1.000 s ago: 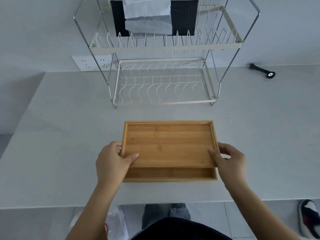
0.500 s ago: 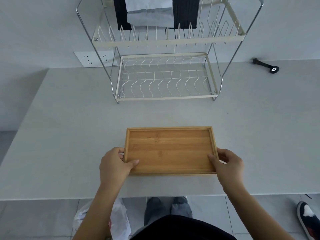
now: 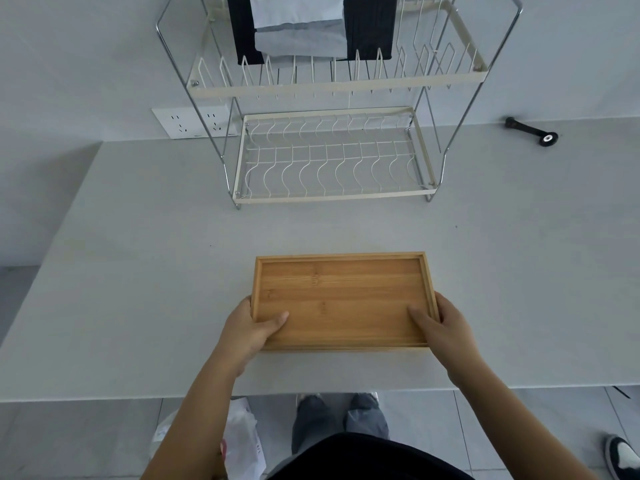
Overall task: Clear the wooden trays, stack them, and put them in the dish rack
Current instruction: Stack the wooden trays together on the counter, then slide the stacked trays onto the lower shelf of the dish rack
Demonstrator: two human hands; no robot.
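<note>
The stacked wooden trays (image 3: 341,299) lie near the front edge of the grey counter, the top tray empty and lined up over the lower one, of which only a thin front strip shows. My left hand (image 3: 251,329) grips the stack's left end, thumb on the tray floor. My right hand (image 3: 441,325) grips the right end the same way. The two-tier wire dish rack (image 3: 332,199) stands behind, its lower shelf bare.
Dark and pale folded cloths (image 3: 311,29) rest on the rack's upper shelf. A wall socket (image 3: 194,122) sits left of the rack. A small black tool (image 3: 531,131) lies at the counter's far right. A plastic bag (image 3: 239,441) and a shoe (image 3: 623,457) are on the floor.
The top tray slid back toward me until it sat squarely over the lower tray. Both hands kept their grip on the ends.
</note>
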